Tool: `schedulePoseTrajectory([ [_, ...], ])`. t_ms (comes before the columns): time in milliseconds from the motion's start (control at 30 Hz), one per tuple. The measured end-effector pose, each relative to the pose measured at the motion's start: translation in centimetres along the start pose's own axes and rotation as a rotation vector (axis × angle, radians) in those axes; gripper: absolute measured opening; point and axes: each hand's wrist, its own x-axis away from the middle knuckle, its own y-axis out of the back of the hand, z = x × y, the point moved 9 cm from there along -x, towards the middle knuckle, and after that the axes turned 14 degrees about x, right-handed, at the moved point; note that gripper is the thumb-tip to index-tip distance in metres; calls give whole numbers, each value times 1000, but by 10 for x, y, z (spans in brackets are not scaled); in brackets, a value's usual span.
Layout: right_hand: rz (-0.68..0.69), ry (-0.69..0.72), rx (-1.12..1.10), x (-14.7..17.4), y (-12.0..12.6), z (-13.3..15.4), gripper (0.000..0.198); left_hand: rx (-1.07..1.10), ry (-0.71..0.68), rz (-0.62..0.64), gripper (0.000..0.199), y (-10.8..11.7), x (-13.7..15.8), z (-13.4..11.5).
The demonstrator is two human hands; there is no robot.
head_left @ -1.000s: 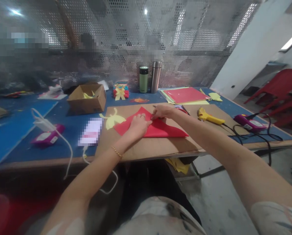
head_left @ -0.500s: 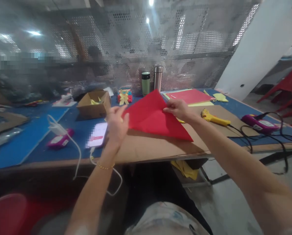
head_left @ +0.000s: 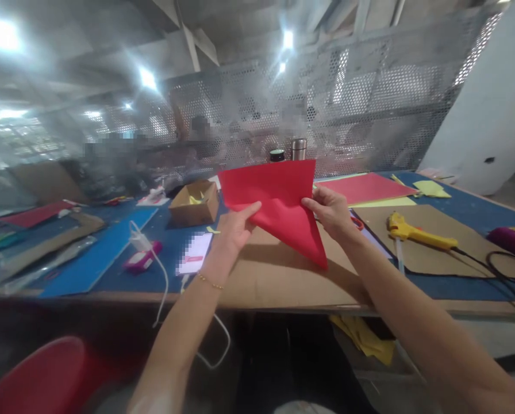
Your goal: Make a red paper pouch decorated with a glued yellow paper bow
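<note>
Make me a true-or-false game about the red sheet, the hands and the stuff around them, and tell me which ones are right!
1. The left hand and the right hand both hold the red sheet. True.
2. The red sheet lies flat. False: it is held up.
3. A bracelet is on the left wrist. True.
4. The glue gun is blue. False: it is yellow.
5. The open cardboard box has yellow pieces in it. True.

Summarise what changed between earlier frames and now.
The thin red sheet, which lay on the flat brown cardboard, has been lifted nearly upright. The left hand, earlier pressing on it, now holds its lower-left edge; the right hand has shifted to its right edge. The yellow glue gun and open brown cardboard box stayed put.
</note>
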Motion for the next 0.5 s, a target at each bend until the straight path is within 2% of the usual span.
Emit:
schedulePoseTrajectory([
  [133, -88, -117, -215, 1, 14, -22, 46, -87, 1, -23, 30, 2, -20, 2],
  [300, -47, -245, -260, 4, 19, -34, 51, -171, -60, 16, 27, 6, -27, -3],
  [500, -12, -303, -314, 8, 21, -31, 50, -269, -203, 39, 29, 12, -23, -19],
])
